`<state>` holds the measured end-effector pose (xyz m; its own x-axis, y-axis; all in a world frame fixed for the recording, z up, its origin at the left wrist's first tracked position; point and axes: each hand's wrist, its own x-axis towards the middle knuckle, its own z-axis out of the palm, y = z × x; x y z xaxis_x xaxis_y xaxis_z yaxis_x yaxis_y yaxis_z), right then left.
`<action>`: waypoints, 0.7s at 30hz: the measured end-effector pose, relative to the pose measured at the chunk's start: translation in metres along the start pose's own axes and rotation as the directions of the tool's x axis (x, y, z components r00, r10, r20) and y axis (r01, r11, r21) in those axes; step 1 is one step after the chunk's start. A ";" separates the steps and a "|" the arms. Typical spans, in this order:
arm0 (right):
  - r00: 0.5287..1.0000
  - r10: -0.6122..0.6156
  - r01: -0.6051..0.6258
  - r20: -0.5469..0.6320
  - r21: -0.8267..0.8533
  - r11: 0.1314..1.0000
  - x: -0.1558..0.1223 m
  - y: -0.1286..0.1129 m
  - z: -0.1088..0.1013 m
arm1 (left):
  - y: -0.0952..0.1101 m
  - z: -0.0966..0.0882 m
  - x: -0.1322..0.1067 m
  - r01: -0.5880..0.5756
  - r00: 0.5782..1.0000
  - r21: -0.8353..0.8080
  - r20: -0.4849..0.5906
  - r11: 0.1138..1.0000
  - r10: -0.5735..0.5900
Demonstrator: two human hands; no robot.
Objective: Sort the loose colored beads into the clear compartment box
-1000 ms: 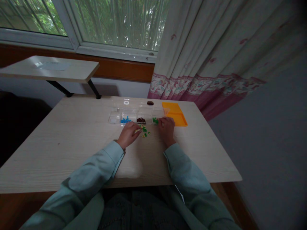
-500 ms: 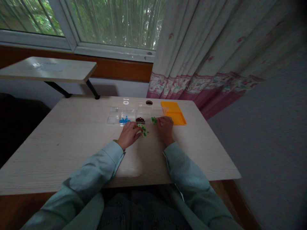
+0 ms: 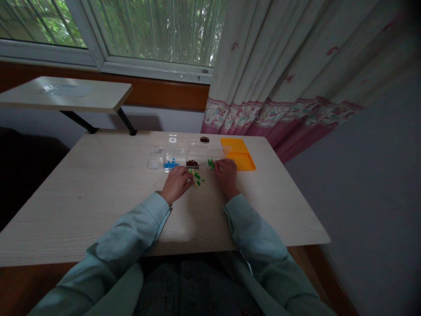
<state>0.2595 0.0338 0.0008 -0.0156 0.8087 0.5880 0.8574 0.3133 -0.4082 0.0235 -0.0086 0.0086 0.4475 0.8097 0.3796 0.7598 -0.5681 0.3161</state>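
My left hand [image 3: 176, 182] rests at the left edge of a loose pile of small green and yellow pieces [image 3: 197, 177] on the table, its thumb and fingers drawn together; anything between them is too small to make out. My right hand [image 3: 226, 176] is at the front of a clear compartment box [image 3: 197, 150], beside the small green pieces [image 3: 211, 163] in its right part. Its fingers are curled into a pinch, and what they hold is hidden. Other compartments contain blue pieces [image 3: 171, 163] and dark brown pieces [image 3: 192, 164].
An orange tray [image 3: 242, 154] lies right of the clear box, close to my right hand. Behind the box is a round hole [image 3: 204, 140] in the table [image 3: 108, 197]. A raised shelf [image 3: 98, 96] on black legs stands at the back left; a curtain [image 3: 243, 87] hangs behind.
My left hand's thumb and fingertips have drawn slightly closer together at the pile. The right hand stays by the green pieces, almost unmoved.
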 end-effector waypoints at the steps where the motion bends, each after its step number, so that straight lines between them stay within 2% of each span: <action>1: 1.000 -0.001 0.001 0.002 0.002 1.000 0.000 0.000 0.000 | 0.000 0.000 0.000 0.001 1.000 0.007 -0.003 1.000 -0.001; 7: 1.000 -0.018 0.018 -0.006 -0.009 1.000 0.000 -0.002 -0.001 | -0.001 0.002 0.000 -0.008 1.000 0.029 -0.025 1.000 0.009; 11: 0.999 -0.053 0.053 -0.008 0.012 0.999 0.000 -0.005 -0.002 | -0.005 0.005 0.001 0.028 0.994 -0.044 -0.106 0.999 -0.033; 15: 0.984 -0.175 0.171 0.037 0.103 0.980 -0.004 -0.021 -0.002 | -0.012 0.009 0.002 0.051 0.976 -0.148 -0.204 0.988 -0.081; 18: 0.952 -0.287 0.269 0.105 0.160 0.950 -0.011 -0.039 0.001 | -0.014 0.008 0.002 0.057 0.969 -0.188 -0.228 0.981 -0.100; 21: 0.923 -0.350 0.322 0.160 0.176 0.930 -0.018 -0.052 0.005 | -0.012 0.006 0.002 0.054 0.967 -0.193 -0.233 0.980 -0.100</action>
<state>0.2122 0.0057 0.0081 -0.3964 0.7167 0.5738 0.7023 0.6392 -0.3133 0.0180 0.0009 0.0002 0.2475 0.8058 0.5380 0.6776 -0.5409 0.4983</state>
